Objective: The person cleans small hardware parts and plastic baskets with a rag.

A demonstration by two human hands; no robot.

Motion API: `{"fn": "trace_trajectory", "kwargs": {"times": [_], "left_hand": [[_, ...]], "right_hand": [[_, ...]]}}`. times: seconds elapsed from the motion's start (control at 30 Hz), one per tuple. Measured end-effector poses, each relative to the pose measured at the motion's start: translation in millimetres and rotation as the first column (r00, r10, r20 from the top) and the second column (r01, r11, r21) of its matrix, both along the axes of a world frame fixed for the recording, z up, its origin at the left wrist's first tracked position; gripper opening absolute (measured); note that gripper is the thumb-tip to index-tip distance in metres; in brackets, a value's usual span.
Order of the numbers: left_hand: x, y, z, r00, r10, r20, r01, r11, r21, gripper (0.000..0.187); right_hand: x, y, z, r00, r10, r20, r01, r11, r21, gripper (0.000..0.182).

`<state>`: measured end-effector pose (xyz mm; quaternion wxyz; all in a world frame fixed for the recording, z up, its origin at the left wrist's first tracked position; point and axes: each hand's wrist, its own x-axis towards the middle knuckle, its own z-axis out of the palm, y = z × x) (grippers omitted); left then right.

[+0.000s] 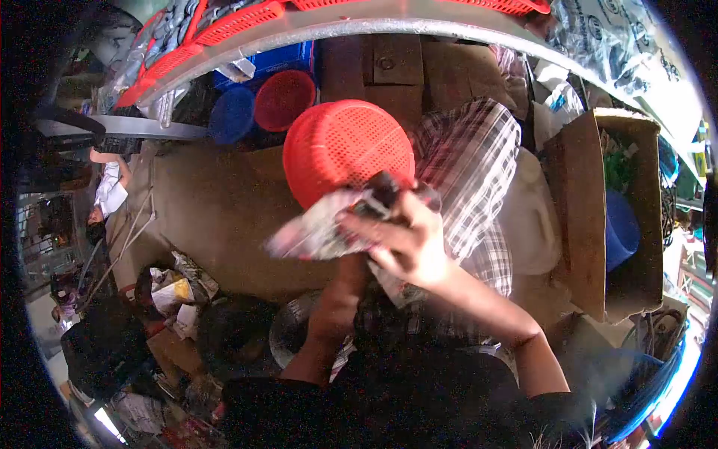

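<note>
My right hand is closed around a crumpled light cloth with reddish patches, smeared by motion. A small dark object sits at the top of the cloth, near the right fingers; its kind is not clear. My left hand is under the cloth, and its fingers are hidden. Just beyond both hands is a red perforated plastic basket, its mesh face turned up toward me. The cloth overlaps the near edge of the basket.
Plaid-covered legs extend at the right. Beside them stands an open cardboard box with a blue container inside. Blue and red tubs are at the back. A metal rail crosses above. Another person is far left.
</note>
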<state>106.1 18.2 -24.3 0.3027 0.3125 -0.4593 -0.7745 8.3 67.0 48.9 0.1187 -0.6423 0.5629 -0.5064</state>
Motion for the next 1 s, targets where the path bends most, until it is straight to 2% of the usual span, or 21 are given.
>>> {"fn": "trace_trajectory", "kwargs": {"times": [0.03, 0.1, 0.2, 0.27, 0.3, 0.33, 0.4, 0.47, 0.5, 0.53, 0.6, 0.63, 0.67, 0.73, 0.8, 0.87, 0.93, 1.0], "left_hand": [[-1, -2, -2, 1.000, -0.002, -0.005, 0.002, 1.000, 0.011, 0.040], [0, -7, -6, 1.000, -0.009, -0.015, 0.009, 1.000, 0.030, 0.040], [6, -17, -17, 0.999, -0.035, -0.036, 0.038, 0.996, 0.083, 0.039], [17, -30, -27, 0.999, -0.018, -0.048, 0.024, 0.992, 0.125, 0.039], [26, -42, -35, 0.999, 0.017, -0.052, -0.009, 0.989, 0.147, 0.039], [36, -59, -49, 0.994, 0.103, -0.045, -0.094, 0.981, 0.168, 0.039], [61, -104, -87, 0.942, 0.334, -0.013, -0.324, 0.922, 0.212, 0.038], [83, -157, -129, 0.764, 0.642, 0.062, -0.640, 0.743, 0.194, 0.038], [88, -178, -142, 0.647, 0.754, 0.116, -0.762, 0.633, 0.136, 0.038], [93, -199, -154, 0.512, 0.842, 0.171, -0.858, 0.509, 0.063, 0.037], [101, -239, -161, 0.538, 0.821, 0.192, -0.838, 0.546, 0.011, 0.037], [97, -248, -157, 0.508, 0.824, 0.249, -0.840, 0.538, -0.068, 0.040], [93, -258, -152, 0.472, 0.829, 0.300, -0.835, 0.530, -0.148, 0.043], [94, -287, -156, 0.382, 0.816, 0.434, -0.811, 0.521, -0.266, 0.053], [106, -314, -183, 0.261, 0.757, 0.599, -0.778, 0.532, -0.333, 0.066], [102, -298, -153, 0.290, 0.673, 0.681, -0.634, 0.668, -0.390, 0.078], [107, -300, -157, 0.176, 0.633, 0.754, -0.468, 0.728, -0.501, 0.085], [125, -316, -193, -0.071, 0.644, 0.761, -0.258, 0.725, -0.638, 0.088]], "right_hand": [[-2, -3, 8, 0.999, 0.049, 0.005, -0.049, 0.999, 0.009, 0.045], [-16, -21, 12, 0.999, 0.033, 0.009, -0.033, 0.998, -0.049, 0.039], [-50, -50, 17, 0.971, -0.237, -0.018, 0.237, 0.971, 0.013, 0.026], [-80, -63, -8, 0.932, -0.359, 0.055, 0.357, 0.933, 0.034, 0.020], [-86, -58, -13, 0.857, -0.465, 0.223, 0.423, 0.881, 0.213, 0.022], [-92, -53, -19, 0.736, -0.575, 0.357, 0.437, 0.806, 0.399, 0.025], [-107, -39, -54, 0.448, -0.669, 0.593, 0.559, 0.727, 0.398, 0.025], [-121, -24, -50, 0.511, -0.416, 0.752, 0.337, 0.902, 0.271, 0.023], [-115, -25, -44, 0.429, -0.343, 0.836, 0.305, 0.926, 0.223, 0.021], [-116, -26, -47, 0.437, -0.354, 0.827, 0.288, 0.926, 0.244, 0.022], [-120, -27, -56, 0.455, -0.384, 0.803, 0.262, 0.920, 0.292, 0.023], [-117, -30, -52, 0.441, -0.432, 0.787, 0.277, 0.899, 0.339, 0.024], [-118, -30, -47, 0.564, -0.424, 0.709, 0.257, 0.906, 0.337, 0.025], [-119, -35, -52, 0.553, -0.380, 0.741, 0.257, 0.924, 0.282, 0.025], [-118, -35, -46, 0.586, -0.413, 0.697, 0.245, 0.910, 0.333, 0.024], [-117, -36, -44, 0.602, -0.439, 0.667, 0.269, 0.898, 0.349, 0.024], [-113, -40, -45, 0.600, -0.457, 0.656, 0.321, 0.889, 0.326, 0.023], [-113, -40, -42, 0.582, -0.426, 0.693, 0.260, 0.904, 0.338, 0.024]]}}
